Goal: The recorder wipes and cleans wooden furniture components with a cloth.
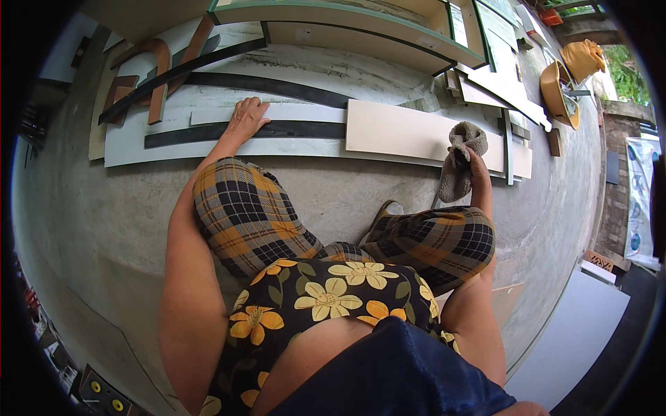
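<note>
Navy fabric (409, 374) lies nearest, right grip (478, 166) clasping grey cloth (455, 182), left grip (248, 116) loosely curled on a white strip (305, 112).

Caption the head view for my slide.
Right hand holding a fuzzy brownish cloth, left hand resting on flat strips.

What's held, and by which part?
Right hand: brown-gray cloth, bunched, gripped midway along its right side. Left hand: over a white strip; can't tell if gripping.

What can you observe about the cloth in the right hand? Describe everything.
The cloth is grey-brown, with a fuzzy, towel-like surface. It is bunched, with a rounded fold at the top and a longer flap below. The right hand grips it near the middle. It overlaps the beige board in view; whether they touch is unclear.
</note>
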`<action>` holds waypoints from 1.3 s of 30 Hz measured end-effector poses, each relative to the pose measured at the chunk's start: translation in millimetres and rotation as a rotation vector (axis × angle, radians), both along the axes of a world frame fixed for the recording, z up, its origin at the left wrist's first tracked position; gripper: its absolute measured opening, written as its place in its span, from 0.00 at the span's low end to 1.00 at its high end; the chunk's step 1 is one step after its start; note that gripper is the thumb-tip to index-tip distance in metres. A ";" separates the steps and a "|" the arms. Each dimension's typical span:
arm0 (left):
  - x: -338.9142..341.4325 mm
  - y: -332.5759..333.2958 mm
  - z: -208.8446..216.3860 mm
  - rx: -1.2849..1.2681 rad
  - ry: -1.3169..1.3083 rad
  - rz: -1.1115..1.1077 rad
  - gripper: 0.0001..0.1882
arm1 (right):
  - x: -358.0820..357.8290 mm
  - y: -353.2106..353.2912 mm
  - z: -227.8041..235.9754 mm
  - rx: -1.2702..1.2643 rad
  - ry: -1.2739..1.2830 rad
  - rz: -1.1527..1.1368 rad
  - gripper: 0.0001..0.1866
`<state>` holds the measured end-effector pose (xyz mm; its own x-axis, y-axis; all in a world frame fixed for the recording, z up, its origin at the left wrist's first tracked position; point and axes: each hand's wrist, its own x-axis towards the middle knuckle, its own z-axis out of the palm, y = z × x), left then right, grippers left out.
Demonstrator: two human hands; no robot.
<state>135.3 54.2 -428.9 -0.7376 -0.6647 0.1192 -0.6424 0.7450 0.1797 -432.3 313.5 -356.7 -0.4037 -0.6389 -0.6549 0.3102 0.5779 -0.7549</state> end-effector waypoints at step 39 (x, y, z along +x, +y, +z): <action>160.1 -34.4 118.5 -0.254 -0.254 -0.009 0.26 | 16.9 -24.5 1.8 0.059 0.045 0.049 0.20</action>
<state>295.5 19.8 -310.5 -0.7707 -0.6305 0.0922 -0.6358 0.7514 -0.1767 -415.4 289.1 -354.9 -0.4024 -0.6194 -0.6741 0.2469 0.6356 -0.7314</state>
